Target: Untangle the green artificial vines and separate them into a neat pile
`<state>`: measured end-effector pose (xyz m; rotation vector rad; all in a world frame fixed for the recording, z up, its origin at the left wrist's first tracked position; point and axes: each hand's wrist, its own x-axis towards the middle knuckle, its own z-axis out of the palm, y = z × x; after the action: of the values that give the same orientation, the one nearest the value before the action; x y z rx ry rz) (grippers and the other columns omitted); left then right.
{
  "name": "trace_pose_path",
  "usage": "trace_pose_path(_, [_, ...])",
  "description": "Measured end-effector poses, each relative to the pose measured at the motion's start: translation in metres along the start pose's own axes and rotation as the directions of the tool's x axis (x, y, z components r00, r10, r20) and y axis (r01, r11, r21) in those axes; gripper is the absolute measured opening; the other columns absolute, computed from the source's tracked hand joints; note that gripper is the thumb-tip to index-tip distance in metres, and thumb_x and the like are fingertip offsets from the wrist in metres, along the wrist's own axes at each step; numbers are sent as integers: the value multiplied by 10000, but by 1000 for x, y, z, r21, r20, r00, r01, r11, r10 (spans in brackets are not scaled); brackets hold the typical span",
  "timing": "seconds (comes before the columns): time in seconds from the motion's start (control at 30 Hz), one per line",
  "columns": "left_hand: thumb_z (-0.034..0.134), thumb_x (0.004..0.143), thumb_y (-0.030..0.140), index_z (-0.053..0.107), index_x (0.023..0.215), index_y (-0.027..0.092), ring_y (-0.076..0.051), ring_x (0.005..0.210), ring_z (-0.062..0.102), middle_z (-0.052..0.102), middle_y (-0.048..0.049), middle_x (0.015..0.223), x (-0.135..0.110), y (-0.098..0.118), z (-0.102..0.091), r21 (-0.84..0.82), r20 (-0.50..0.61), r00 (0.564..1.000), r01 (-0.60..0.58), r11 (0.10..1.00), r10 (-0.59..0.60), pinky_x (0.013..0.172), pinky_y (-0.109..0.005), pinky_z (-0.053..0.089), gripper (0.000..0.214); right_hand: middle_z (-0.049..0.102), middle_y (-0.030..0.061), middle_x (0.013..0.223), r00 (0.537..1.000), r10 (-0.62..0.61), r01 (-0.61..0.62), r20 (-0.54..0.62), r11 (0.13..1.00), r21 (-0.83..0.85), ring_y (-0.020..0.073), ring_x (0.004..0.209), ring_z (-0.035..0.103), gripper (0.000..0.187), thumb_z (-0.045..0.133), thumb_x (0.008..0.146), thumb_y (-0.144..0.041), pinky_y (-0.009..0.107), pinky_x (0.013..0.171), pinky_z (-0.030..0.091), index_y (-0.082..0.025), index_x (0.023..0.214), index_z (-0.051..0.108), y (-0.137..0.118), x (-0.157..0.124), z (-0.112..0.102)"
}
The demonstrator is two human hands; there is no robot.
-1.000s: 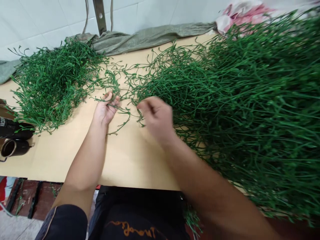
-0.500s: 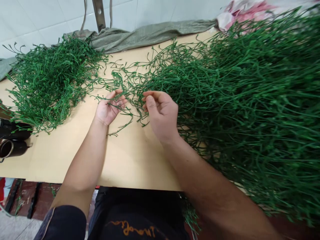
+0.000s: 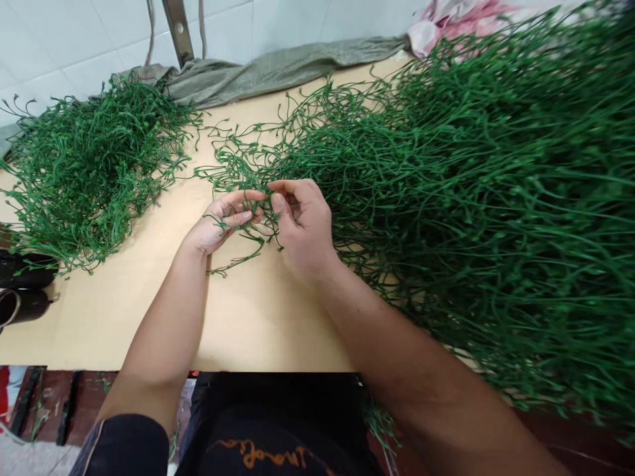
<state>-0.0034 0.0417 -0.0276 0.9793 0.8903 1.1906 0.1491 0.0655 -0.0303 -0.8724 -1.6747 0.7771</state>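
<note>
My left hand (image 3: 223, 221), palm up over the table, has its thumb and fingers closed on a few thin green plant stems (image 3: 243, 252), whose forked tips trail below it. Close beside it, my right hand (image 3: 305, 221) is pinched at the fingertips, meeting the left fingers at a green stem. Behind and to the right spreads a large heap of long green stems (image 3: 446, 192), with small budded tips pointing toward my hands. A smaller pile of green stems (image 3: 99, 165) lies on the left. They look like artificial foliage, though I cannot be sure.
The tan tabletop (image 3: 278, 317) runs up to my body. Dark mugs (image 3: 32, 305) stand at its left edge. A rolled grey-green cloth (image 3: 278, 69) lies along the tiled wall, with a pink and white cloth (image 3: 456, 26) at the back right. A metal bracket (image 3: 178, 30) rises behind.
The left fingers have closed from a loose, open curl onto the stems. My right hand has come left, so the two hands' fingertips now meet. The view has shifted slightly.
</note>
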Motion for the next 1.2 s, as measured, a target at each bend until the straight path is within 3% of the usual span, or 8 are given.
trace_pose_path(0.13, [722,623,160,683,799,131,-103,684,590,637,-20,700,1,-1,4,26,-53,998,33,999,-31,758,-245,438,183,497,53,884,997,12,-14,76,999,34,148,788,522,212,461,840,-292,297,651,471,-198,970,599,3,0,3])
trace_pose_path(0.27, [739,588,136,696,760,123,-136,759,624,670,-33,730,1,-1,8,7,-100,993,59,998,-58,748,-228,444,177,503,52,879,990,-30,33,139,999,-15,172,855,510,150,554,761,-221,325,709,467,-197,886,634,3,-1,8])
trace_pose_path(0.4, [744,576,112,698,762,115,-124,724,627,681,-32,723,1,-1,9,-19,-114,990,77,997,-79,748,-229,452,192,524,52,877,992,-71,77,106,996,-52,179,875,514,106,546,763,-200,356,772,452,-207,822,634,-2,-1,5])
trace_pose_path(0.57, [682,643,92,672,790,114,-109,652,625,672,-34,730,-1,5,13,-169,-181,978,76,983,-107,674,-236,475,149,561,65,862,991,-111,109,73,994,33,175,852,533,132,467,826,-252,332,720,456,-203,801,586,-11,0,-3])
trace_pose_path(0.73, [613,729,154,651,871,138,-85,633,614,652,-12,702,2,5,18,-233,-207,972,62,970,-112,623,-193,475,148,592,56,827,966,-244,245,91,970,-1,177,828,523,137,453,835,-250,353,754,435,-215,785,575,-17,-4,0])
trace_pose_path(0.97, [596,710,74,568,851,170,-50,591,591,605,38,646,7,-3,19,-271,-437,899,-97,958,-33,640,-171,453,173,572,51,783,913,-343,357,222,934,-23,172,803,504,173,419,845,-220,349,785,434,-211,712,529,-19,-13,9])
trace_pose_path(1.2, [554,707,20,446,787,184,-43,515,545,548,66,581,10,-1,28,-254,-557,827,-79,964,-79,580,-166,423,212,467,49,729,913,-324,339,249,941,-18,178,755,467,167,380,849,-236,333,693,425,-215,693,437,-17,-12,9])
